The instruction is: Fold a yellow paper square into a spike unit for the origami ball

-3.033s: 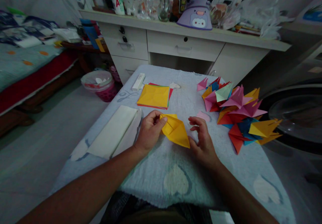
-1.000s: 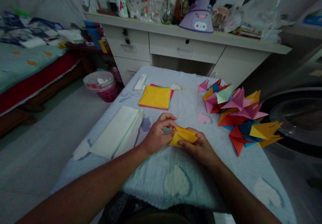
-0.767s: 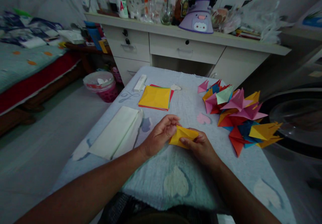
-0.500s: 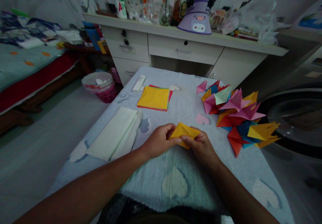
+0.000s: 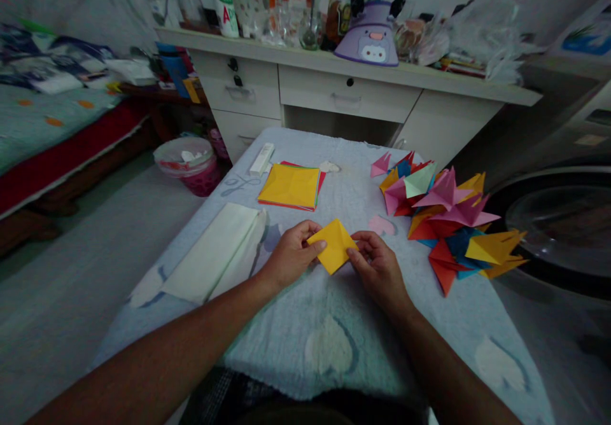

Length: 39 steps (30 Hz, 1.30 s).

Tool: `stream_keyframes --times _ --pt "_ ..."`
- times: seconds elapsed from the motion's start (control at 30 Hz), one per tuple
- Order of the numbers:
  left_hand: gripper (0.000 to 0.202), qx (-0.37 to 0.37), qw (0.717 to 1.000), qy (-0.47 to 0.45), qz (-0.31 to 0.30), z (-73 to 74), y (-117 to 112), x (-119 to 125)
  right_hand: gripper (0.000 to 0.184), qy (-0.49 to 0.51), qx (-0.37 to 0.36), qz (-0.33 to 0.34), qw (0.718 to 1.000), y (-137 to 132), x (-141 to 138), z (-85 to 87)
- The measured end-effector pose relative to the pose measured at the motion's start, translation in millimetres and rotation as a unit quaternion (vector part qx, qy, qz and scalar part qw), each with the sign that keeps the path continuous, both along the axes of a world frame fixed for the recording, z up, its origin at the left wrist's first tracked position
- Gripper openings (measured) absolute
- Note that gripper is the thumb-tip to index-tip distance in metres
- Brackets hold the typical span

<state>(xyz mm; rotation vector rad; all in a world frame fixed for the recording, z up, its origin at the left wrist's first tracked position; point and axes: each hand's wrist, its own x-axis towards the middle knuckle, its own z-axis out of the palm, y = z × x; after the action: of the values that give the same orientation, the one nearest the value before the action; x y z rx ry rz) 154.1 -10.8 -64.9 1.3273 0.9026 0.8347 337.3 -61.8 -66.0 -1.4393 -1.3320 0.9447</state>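
Observation:
A folded yellow paper (image 5: 333,251), now a small diamond shape, is held between both hands over the cloth-covered table (image 5: 334,342). My left hand (image 5: 289,256) pinches its left corner. My right hand (image 5: 377,266) pinches its right corner. Behind them lies a stack of coloured paper squares (image 5: 290,185) with a yellow sheet on top. To the right sits a pile of several finished pointed paper shapes (image 5: 446,218) in pink, red, blue and yellow.
A folded white cloth (image 5: 217,250) lies at the table's left edge, a small white box (image 5: 262,158) at the back. Beyond stand a white desk (image 5: 344,88) crowded with bottles, a pink bin (image 5: 191,161) on the floor and a bed (image 5: 52,126) at the left.
The yellow paper has gone from a long open kite to a compact diamond. Both hands closed in on it, pressed it flat, then lifted it by its two side corners.

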Motion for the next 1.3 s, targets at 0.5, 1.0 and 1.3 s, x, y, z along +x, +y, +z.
stream_keyframes --times 0.5,1.0,1.3 --pt "0.018 0.375 0.854 0.361 0.016 -7.1 -5 -3 0.023 -0.416 0.050 -0.058 0.906 5 1 -14.2" --pt "0.031 0.367 0.842 0.391 -0.065 -10.2 -10 -2 0.069 -0.509 0.077 -0.037 0.856 1 2 -24.8" --pt "0.047 0.372 0.840 0.387 -0.076 -11.9 -9 -2 0.066 -0.522 0.061 -0.082 0.847 5 12 -27.7"
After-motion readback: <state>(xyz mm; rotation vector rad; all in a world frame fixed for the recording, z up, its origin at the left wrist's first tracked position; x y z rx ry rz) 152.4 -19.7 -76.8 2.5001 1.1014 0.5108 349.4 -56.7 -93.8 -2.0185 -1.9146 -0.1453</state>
